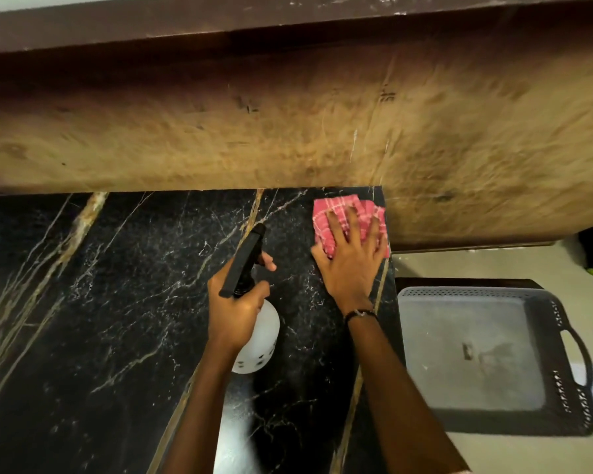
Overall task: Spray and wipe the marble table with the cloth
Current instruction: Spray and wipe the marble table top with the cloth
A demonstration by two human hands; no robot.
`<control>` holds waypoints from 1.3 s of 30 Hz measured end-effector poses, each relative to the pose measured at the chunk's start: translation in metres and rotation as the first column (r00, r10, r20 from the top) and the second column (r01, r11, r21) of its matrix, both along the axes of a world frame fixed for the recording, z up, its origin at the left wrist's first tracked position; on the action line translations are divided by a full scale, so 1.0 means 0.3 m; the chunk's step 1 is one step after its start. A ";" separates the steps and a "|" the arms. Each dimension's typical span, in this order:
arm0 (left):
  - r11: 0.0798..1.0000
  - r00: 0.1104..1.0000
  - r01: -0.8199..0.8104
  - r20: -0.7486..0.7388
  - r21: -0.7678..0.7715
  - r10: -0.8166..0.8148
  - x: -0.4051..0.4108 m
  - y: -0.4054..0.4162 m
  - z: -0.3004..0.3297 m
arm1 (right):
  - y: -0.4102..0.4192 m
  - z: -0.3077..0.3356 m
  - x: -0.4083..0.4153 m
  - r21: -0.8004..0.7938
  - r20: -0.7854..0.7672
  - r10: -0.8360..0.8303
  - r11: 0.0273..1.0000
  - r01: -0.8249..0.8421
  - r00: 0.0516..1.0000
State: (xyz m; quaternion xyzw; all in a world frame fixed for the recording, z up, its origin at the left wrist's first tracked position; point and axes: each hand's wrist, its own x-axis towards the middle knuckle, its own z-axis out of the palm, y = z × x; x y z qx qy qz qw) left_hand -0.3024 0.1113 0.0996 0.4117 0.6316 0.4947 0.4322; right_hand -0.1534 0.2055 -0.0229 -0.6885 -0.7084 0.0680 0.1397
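My right hand (351, 261), fingers (353, 220) spread flat, wipes the cloth (326, 213) at the bench's (117, 302) far-right corner. My left hand (235, 309) grips the spray bottle (257, 336). Next, probably: wipe leftward.

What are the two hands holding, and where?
Left hand grips the spray bottle at its neck; right hand presses flat on the cloth.

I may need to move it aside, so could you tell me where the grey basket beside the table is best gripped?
Probably by the loop handle on the grey basket's right end, coming from the right: it stands clear of the wall as an open loop, while the left side sits close against the marble table.
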 end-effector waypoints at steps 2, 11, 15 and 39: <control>1.000 1.000 0.014 -0.001 -0.014 -0.014 0.004 0.014 -0.001 | -0.004 -0.005 0.022 -0.015 0.041 0.006 1.000 -0.006 0.999; 0.996 0.994 0.051 -0.088 -0.073 -0.057 0.036 0.035 -0.027 | 0.310 0.034 0.089 -0.235 0.030 -0.063 0.970 0.068 0.998; 0.997 0.995 0.023 -0.092 -0.069 -0.029 0.040 0.025 -0.026 | 0.274 0.052 0.099 -0.236 -0.003 -0.113 0.966 0.110 0.994; 0.999 0.993 -0.009 -0.117 -0.052 0.003 0.044 0.032 -0.028 | 0.166 0.012 -0.037 -0.054 -0.021 0.334 0.941 -0.335 0.942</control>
